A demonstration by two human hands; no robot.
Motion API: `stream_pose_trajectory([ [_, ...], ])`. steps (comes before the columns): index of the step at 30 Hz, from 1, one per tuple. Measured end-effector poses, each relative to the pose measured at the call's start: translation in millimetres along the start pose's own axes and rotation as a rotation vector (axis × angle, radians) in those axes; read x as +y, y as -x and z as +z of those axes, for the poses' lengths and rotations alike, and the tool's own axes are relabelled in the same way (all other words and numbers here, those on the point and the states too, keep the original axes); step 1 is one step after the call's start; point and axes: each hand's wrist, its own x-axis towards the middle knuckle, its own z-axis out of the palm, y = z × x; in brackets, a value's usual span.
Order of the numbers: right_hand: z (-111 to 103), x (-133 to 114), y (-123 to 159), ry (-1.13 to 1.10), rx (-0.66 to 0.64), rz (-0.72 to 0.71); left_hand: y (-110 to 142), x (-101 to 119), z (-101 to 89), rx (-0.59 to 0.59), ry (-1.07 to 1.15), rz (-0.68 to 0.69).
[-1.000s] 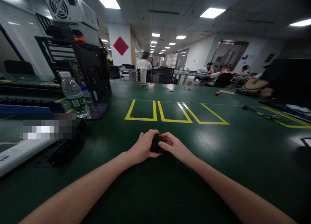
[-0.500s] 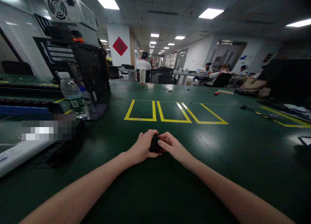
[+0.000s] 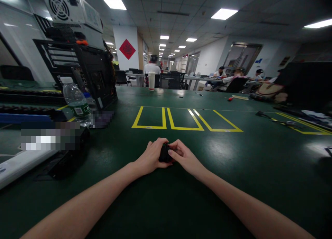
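Note:
Between my hands is a small black object (image 3: 164, 154), low over the green tabletop (image 3: 166, 204); its kind I cannot make out. My left hand (image 3: 151, 156) wraps it from the left, fingers over the far side and thumb along the near side. From the right, my right hand (image 3: 183, 155) pinches its edge between thumb and bent fingers. Much of the object is covered by the fingers. Just beyond the hands, yellow tape outlines (image 3: 187, 129) mark the tabletop.
At the left stand a plastic water bottle (image 3: 77, 106), a black computer case (image 3: 97, 76) with a power supply (image 3: 75, 10) on top, and a long white object (image 3: 28, 166). A pale cup (image 3: 151, 81) stands at the far edge. Cables (image 3: 277, 120) lie right. People sit in the background.
My hands keep their hold on the black object, which appears slightly turned between the fingers. The whole view has shifted a little.

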Motion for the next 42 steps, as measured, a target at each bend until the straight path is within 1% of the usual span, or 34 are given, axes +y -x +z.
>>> stream_pose_trajectory([
  [2, -0.7, 2.1, -1.4, 0.016, 0.019, 0.04, 0.0, 0.0, 0.0, 0.0, 0.004, -0.001],
  [5, -2.3, 2.5, -1.6, 0.047, 0.004, 0.078, -0.1, -0.4, 0.0, 0.002, 0.009, -0.002],
  [9, -2.8, -2.8, 1.6, -0.006, -0.056, 0.007, -0.1, -0.8, -0.2, -0.007, 0.011, -0.006],
  [11, -1.8, -4.8, 2.9, -0.038, -0.055, -0.024, -0.2, -0.6, -0.4, -0.005, 0.01, -0.009],
  [14, 0.1, -3.6, 2.3, -0.049, -0.021, -0.028, 0.0, 0.3, -0.7, 0.009, 0.008, 0.0],
  [19, 0.0, 2.5, -1.3, -0.001, 0.036, 0.029, 0.4, 0.4, -1.1, 0.011, 0.003, 0.01],
  [22, -1.8, 1.1, -0.7, 0.031, 0.018, 0.073, 0.4, -0.6, -0.5, 0.008, 0.004, 0.004],
  [24, -2.6, -1.7, 0.8, 0.005, -0.021, 0.058, 0.2, -1.0, -0.1, 0.005, 0.006, 0.0],
  [26, -2.7, -4.1, 2.3, -0.046, -0.045, 0.014, 0.3, -0.9, 0.0, 0.003, 0.005, -0.004],
  [29, -1.8, -5.0, 3.2, -0.091, -0.034, -0.013, 0.7, 0.1, -0.9, 0.002, 0.011, -0.004],
  [34, -0.7, -0.6, 0.5, -0.076, 0.009, 0.012, 0.9, 1.6, -2.2, -0.004, 0.025, -0.004],
  [37, -1.6, 1.0, -0.6, -0.041, 0.025, 0.063, 0.6, 1.5, -2.0, -0.007, 0.024, -0.012],
  [40, -3.1, 0.2, 0.0, -0.007, 0.005, 0.112, 0.9, 1.3, -2.2, -0.006, 0.026, -0.014],
  [42, -3.6, -1.1, 0.7, -0.034, -0.024, 0.092, 1.0, 1.3, -2.3, -0.004, 0.025, -0.007],
])
